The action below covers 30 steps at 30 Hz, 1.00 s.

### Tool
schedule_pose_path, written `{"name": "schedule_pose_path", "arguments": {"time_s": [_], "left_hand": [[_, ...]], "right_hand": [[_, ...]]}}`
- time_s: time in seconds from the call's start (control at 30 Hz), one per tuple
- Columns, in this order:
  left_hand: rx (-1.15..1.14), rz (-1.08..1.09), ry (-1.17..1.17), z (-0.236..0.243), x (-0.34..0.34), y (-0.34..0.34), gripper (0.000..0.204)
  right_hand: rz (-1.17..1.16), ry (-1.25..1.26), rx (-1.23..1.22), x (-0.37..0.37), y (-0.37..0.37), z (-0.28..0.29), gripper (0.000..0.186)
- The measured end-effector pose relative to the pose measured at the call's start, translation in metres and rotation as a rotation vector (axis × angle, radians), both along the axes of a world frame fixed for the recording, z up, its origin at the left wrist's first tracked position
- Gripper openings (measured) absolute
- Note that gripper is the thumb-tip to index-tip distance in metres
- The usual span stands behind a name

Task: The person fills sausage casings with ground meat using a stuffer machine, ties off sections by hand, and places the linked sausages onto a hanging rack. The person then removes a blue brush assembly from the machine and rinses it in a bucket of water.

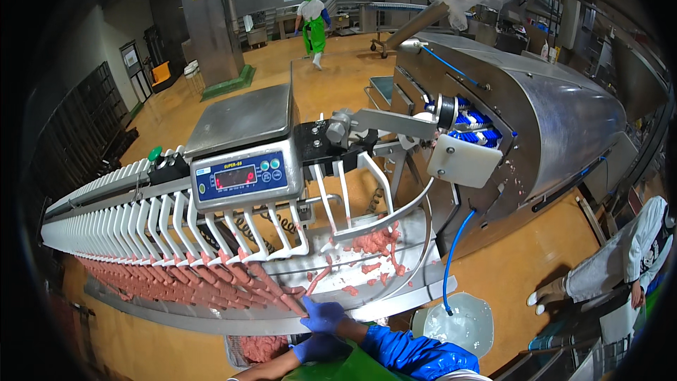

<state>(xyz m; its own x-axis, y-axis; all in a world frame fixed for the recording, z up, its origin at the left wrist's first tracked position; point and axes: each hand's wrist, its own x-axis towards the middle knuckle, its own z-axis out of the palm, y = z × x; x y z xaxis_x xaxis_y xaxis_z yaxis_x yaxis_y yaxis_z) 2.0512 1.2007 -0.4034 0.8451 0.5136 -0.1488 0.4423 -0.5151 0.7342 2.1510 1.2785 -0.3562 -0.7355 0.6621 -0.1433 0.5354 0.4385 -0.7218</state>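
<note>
Sausages (190,283): hung, left of the scale (243,148)
Bare hooks (343,194): right of it, unfilled
My right hand (324,315): half-curled at a sausage end, grip unclear
My left hand (319,348): can't tell openness or hold

A worker is dressed in thin blue-violet gloves, one on the right hand (324,315) and one on the left hand (321,348), both plain and close-fitting. A glossy, bright blue sleeve (416,353), creased and puffed, covers the right forearm and stops short of the glove, leaving the wrist bare. The left forearm (266,368) is uncovered above its glove. A smooth green apron (338,367) fronts the body, with white fabric (462,376) beyond the blue sleeve.
</note>
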Motion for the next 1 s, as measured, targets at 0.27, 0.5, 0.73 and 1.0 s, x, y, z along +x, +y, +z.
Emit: {"name": "schedule_pose_path", "arguments": {"time_s": [0.27,0.5,0.73,1.0], "left_hand": [[0.354,0.520,-0.232,0.056,0.032,-0.057,0.024],[-0.073,0.393,-0.050,0.021,0.016,-0.103,0.023],[0.021,0.205,-0.361,-0.001,0.039,-0.118,0.031],[-0.315,0.765,-0.529,-0.033,-0.003,-0.108,0.026]], "right_hand": [[-0.175,0.177,0.713,0.000,-0.047,0.006,0.031],[-0.184,0.308,0.433,0.038,-0.070,-0.014,0.023],[-0.385,0.451,-1.174,0.059,-0.118,-0.032,0.053],[-0.526,0.567,-0.879,0.109,-0.130,-0.036,0.044]]}}
